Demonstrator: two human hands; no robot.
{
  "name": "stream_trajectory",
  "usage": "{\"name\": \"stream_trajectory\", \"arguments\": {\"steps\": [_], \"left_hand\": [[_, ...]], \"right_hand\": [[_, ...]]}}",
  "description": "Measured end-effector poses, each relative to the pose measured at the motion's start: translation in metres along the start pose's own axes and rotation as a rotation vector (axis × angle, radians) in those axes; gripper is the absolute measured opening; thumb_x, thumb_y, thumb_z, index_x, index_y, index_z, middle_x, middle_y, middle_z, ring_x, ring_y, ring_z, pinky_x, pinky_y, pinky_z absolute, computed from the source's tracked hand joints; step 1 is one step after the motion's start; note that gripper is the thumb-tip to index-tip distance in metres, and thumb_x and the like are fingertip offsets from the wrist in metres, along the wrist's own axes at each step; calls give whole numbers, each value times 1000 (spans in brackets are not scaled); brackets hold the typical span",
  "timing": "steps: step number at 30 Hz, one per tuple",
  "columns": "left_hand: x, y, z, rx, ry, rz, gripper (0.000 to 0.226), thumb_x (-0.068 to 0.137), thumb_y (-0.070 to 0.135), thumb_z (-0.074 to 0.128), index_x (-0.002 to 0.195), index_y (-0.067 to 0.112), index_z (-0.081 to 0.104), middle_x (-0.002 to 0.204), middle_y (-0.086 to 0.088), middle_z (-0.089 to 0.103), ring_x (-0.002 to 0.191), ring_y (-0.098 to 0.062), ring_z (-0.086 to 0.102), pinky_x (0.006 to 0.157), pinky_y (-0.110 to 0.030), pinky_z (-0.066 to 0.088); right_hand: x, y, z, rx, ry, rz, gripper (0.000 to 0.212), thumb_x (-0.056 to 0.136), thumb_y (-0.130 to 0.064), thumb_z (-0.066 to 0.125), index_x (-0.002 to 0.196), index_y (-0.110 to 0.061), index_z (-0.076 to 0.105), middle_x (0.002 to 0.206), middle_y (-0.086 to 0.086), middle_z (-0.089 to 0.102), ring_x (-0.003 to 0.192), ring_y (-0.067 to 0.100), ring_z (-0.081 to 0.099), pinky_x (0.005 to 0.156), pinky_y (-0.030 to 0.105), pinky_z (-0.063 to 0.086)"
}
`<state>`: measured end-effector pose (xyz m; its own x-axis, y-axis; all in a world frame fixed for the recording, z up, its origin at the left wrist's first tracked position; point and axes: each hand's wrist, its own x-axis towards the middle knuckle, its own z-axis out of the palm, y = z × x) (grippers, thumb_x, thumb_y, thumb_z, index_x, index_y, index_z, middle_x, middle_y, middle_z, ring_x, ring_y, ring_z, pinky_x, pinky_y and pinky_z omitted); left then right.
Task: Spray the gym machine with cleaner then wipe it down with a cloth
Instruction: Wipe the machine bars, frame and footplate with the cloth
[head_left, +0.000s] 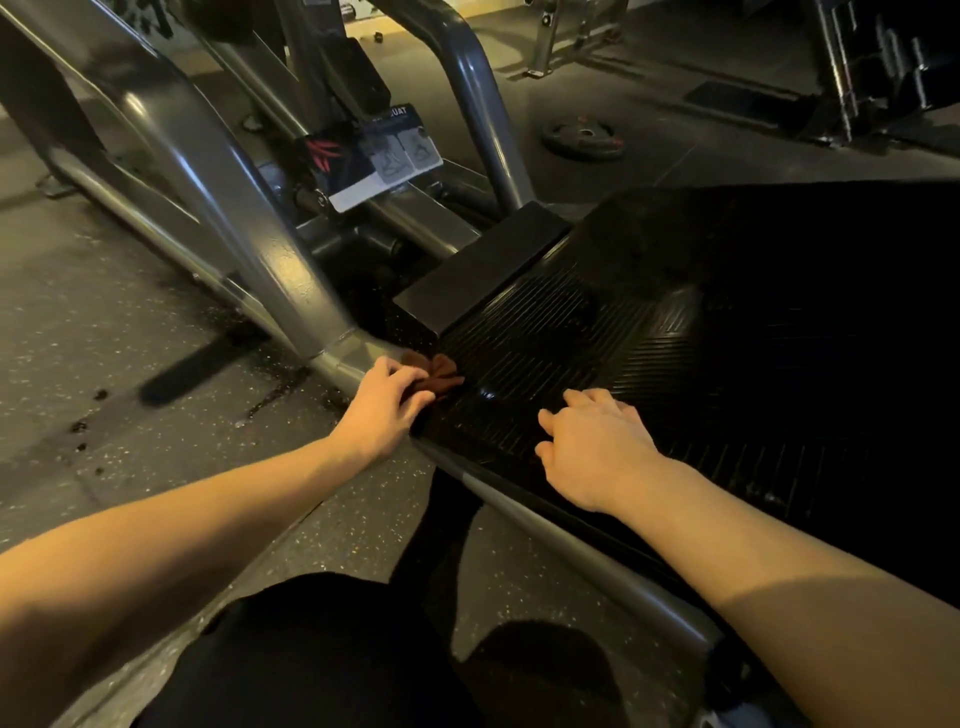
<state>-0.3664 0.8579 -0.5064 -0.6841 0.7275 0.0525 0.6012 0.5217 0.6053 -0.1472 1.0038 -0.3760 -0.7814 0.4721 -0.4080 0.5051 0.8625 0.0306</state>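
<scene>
The gym machine has a black ribbed foot platform (675, 332) and thick grey steel frame tubes (223, 171). A small reddish-brown cloth (439, 371) lies bunched at the platform's near left corner. My left hand (382, 410) grips the cloth with curled fingers at that corner. My right hand (597, 447) rests on the ribbed platform with its fingers spread and slightly bent, holding nothing. No spray bottle is in view.
A raised black block (483, 265) sits at the platform's far left. An instruction placard (379, 161) is fixed to the frame behind it. A weight plate (582, 137) lies on the speckled rubber floor (104, 312), which shows dark wet spots. My dark-clothed knees (322, 654) are below.
</scene>
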Motion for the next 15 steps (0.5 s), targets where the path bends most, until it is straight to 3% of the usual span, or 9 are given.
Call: {"name": "stream_trajectory", "arguments": {"steps": [3, 9, 15], "left_hand": [[-23, 13, 1, -22, 35, 4, 31, 101, 28, 64, 128, 12, 66, 117, -3, 48, 106, -13, 46, 99, -22, 35], [-57, 49, 9, -130, 1, 4, 24, 101, 33, 64, 124, 27, 63, 113, 8, 42, 105, -16, 52, 96, -45, 55], [-55, 108, 3, -25, -158, 34, 34, 100, 31, 66, 131, 17, 61, 120, 1, 41, 114, -19, 46, 106, -36, 42]], "right_hand": [[-1, 5, -3, 18, -19, -32, 50, 107, -41, 43, 153, -23, 44, 161, 9, 32, 150, 31, 24, 123, 46, 25], [-15, 25, -12, 122, -83, -55, 48, 107, -36, 45, 154, -25, 45, 162, 5, 35, 151, 28, 25, 122, 44, 30], [-46, 60, -28, 203, -43, 13, 46, 103, -34, 51, 148, -28, 54, 148, 4, 57, 137, 28, 51, 113, 36, 44]]}}
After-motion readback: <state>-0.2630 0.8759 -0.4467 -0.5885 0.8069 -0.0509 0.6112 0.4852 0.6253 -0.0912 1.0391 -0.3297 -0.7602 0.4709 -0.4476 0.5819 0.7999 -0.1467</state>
